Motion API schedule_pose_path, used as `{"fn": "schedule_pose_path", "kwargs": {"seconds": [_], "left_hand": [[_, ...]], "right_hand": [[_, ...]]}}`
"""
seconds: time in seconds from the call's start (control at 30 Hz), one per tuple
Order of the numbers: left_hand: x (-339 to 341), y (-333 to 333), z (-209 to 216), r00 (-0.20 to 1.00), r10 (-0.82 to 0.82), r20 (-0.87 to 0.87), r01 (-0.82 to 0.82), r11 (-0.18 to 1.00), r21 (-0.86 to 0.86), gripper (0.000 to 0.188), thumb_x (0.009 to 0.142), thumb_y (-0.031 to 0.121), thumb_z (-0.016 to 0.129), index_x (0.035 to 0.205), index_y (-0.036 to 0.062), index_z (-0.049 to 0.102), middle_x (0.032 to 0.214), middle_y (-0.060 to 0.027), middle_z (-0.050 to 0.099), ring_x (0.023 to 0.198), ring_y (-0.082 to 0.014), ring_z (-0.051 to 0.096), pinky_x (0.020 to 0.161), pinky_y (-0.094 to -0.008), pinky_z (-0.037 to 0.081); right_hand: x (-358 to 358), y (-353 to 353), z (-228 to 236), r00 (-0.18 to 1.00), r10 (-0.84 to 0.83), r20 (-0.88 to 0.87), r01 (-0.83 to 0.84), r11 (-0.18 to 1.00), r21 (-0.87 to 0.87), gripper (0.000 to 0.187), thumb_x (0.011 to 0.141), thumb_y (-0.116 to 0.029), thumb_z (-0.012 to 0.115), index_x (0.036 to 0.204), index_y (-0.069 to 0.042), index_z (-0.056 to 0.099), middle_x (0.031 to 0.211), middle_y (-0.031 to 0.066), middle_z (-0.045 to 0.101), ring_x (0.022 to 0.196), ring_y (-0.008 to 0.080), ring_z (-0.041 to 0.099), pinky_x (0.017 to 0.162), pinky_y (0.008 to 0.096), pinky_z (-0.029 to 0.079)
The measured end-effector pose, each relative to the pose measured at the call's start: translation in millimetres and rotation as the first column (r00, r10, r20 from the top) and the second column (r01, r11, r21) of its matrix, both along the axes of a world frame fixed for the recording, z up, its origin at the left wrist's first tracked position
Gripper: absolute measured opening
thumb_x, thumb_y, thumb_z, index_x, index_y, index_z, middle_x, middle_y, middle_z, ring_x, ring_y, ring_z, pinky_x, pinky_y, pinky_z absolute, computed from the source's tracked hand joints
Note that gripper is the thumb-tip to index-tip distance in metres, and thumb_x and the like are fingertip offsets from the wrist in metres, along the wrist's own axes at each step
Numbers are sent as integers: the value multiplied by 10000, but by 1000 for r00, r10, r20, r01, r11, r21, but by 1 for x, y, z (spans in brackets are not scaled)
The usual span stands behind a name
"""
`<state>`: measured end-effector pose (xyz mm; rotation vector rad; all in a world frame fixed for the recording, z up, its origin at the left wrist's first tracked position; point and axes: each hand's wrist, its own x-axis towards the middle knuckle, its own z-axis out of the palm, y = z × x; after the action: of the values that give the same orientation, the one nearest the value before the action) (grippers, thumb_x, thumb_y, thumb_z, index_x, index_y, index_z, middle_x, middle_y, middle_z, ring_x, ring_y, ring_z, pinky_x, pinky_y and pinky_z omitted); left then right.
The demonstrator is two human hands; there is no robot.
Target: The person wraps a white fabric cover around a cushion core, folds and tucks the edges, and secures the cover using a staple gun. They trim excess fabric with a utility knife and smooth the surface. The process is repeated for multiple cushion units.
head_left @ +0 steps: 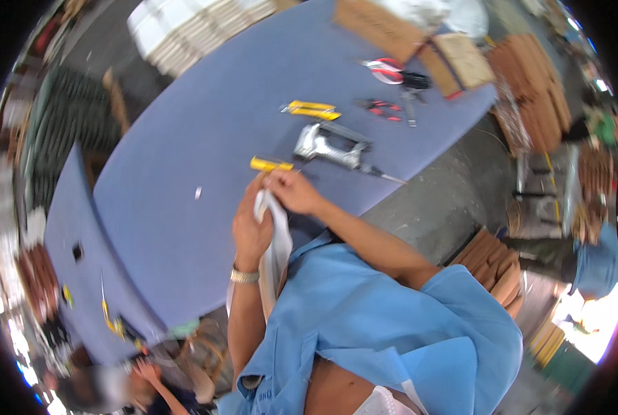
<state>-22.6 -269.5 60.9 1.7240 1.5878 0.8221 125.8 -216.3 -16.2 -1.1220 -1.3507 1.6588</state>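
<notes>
Both hands meet over the near side of the blue-grey table surface [205, 145], closed on a white strip [278, 238] that looks like fabric. My left hand [251, 227] grips its upper part, and the strip hangs down along that forearm. My right hand [293, 191] pinches its top end, fingertips touching those of the left. Just beyond the fingers lies a yellow-handled tool [270, 164], its kind partly hidden. Further off rests a silver staple gun [330, 146] with a thin metal fitting at its end. Behind it are yellow-handled pliers [312, 110].
Red-handled scissors [385, 70], red-and-black pliers [380, 108] and cardboard boxes [455, 63] lie at the far right. A second blue-grey panel [81, 235] stands at the left, with a person [164, 387] beside it. Brown stacks [530, 90] and another person [596, 259] are to the right.
</notes>
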Motion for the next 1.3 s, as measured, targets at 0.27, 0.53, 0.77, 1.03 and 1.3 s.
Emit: {"fn": "schedule_pose_path", "kwargs": {"seconds": [0.27, 0.53, 0.77, 1.03, 1.3], "left_hand": [[-14, -16, -16, 985, 107, -136, -92, 989, 113, 514, 845, 27, 719, 1354, 68, 661, 1346, -169, 682, 1225, -350, 666, 1061, -553, 482], [-60, 66, -9, 975, 49, 217, 19, 952, -304, 530, 1092, 439, 501, 1494, 98, 556, 1242, -130, 730, 1119, -193, 686, 1011, -371, 497], [-38, 48, -50, 913, 86, 400, 166, 816, -554, 670, 1102, 544, 377, 1603, 99, 392, 1374, -149, 611, 1167, -183, 595, 1020, -311, 463], [-26, 25, -28, 912, -113, 394, 267, 893, -363, 625, 1133, 383, 344, 1630, 17, 245, 1704, -239, 179, 1597, -363, 101, 1285, -405, 113], [-14, 6, -24, 977, -181, 115, 199, 965, -172, 593, 1105, 237, 421, 1573, -88, 257, 1601, -340, 326, 1511, -473, 295, 1249, -471, 250]], "right_hand": [[-8, -4, 5, 985, -18, -171, 22, 1000, 20, 322, 1085, -265, 557, 834, -63, 550, 714, -13, 560, 639, 61, 523, 570, 267, 443], [-5, -6, 1, 979, -19, -204, 19, 1000, -4, 354, 1083, -279, 582, 795, -82, 523, 757, -34, 527, 710, 66, 462, 654, 262, 412], [-3, -13, 4, 991, -26, -135, 39, 995, 93, 342, 1092, -280, 543, 822, -74, 507, 751, -20, 509, 716, 76, 464, 643, 272, 408], [1, -22, 2, 939, -65, -339, 39, 996, -83, 315, 1086, -248, 554, 815, -105, 482, 802, -48, 487, 761, 61, 436, 683, 261, 385], [3, -24, -6, 904, -93, -416, 16, 983, -184, 301, 1059, -201, 597, 798, -125, 466, 812, -76, 457, 778, 40, 397, 698, 243, 363]]}}
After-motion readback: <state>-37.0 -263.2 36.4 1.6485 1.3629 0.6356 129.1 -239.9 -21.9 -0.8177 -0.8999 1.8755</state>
